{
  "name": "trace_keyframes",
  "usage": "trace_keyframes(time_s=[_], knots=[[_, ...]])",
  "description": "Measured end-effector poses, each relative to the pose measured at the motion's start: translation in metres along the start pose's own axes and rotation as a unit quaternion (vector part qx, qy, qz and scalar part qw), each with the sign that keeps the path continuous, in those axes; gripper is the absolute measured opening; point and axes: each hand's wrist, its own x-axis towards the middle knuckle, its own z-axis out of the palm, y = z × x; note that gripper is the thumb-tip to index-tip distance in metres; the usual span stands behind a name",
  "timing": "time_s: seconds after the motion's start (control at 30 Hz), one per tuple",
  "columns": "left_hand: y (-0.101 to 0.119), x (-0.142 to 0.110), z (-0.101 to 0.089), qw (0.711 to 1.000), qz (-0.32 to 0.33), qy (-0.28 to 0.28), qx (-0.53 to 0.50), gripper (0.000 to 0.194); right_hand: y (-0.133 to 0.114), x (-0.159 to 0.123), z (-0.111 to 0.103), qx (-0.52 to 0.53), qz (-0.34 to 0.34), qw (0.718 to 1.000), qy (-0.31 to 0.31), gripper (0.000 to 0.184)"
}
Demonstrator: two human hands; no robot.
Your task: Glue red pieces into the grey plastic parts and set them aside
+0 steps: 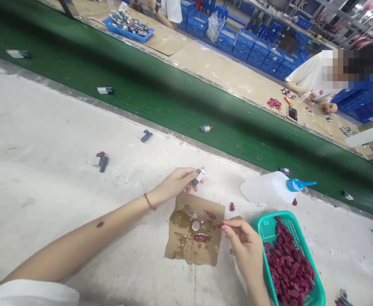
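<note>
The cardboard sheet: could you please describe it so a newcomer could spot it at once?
Find the pale worktable beside the green belt. Left of the right hand lies the cardboard sheet: unlike the teal basket, it is flat, brown and stained.

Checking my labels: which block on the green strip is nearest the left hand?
The middle block of the five on the green strip, just beyond the left hand; two lie farther left, two farther right.

Cardboard [209,251] lies on the bench [55,140]; to its right, a basket [319,290] contains pieces [288,263]. A bottle [266,188] sits behind the basket. Beyond runs a conveyor [160,102].
</note>
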Motion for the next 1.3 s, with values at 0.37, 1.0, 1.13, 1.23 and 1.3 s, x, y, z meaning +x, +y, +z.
trace_keyframes(time_s=[0.37, 1.0, 1.13, 1.23, 1.3], knots=[[-0.019, -0.062, 0.018, 0.993, -0.027, 0.043, -0.102, 0.038, 0.017, 0.003, 0.044, -0.146, -0.177, 0.957, -0.175, 0.027], [-0.031, -0.078, 0.027, 0.993, 0.086, 0.047, 0.061, 0.024, 0.01, 0.002, 0.034, -0.018, -0.003, 0.991, -0.133, 0.026], [-0.03, -0.077, 0.026, 0.986, 0.119, 0.01, 0.114, 0.032, 0.011, 0.002, 0.037, 0.075, 0.049, 0.992, -0.09, 0.028], [-0.031, -0.077, 0.027, 0.979, 0.138, -0.024, 0.146, 0.037, 0.009, 0.001, 0.04, 0.146, 0.079, 0.985, -0.048, 0.031], [-0.033, -0.078, 0.029, 0.973, 0.155, -0.039, 0.168, 0.04, 0.007, 0.0, 0.042, 0.178, 0.085, 0.98, -0.023, 0.03]])
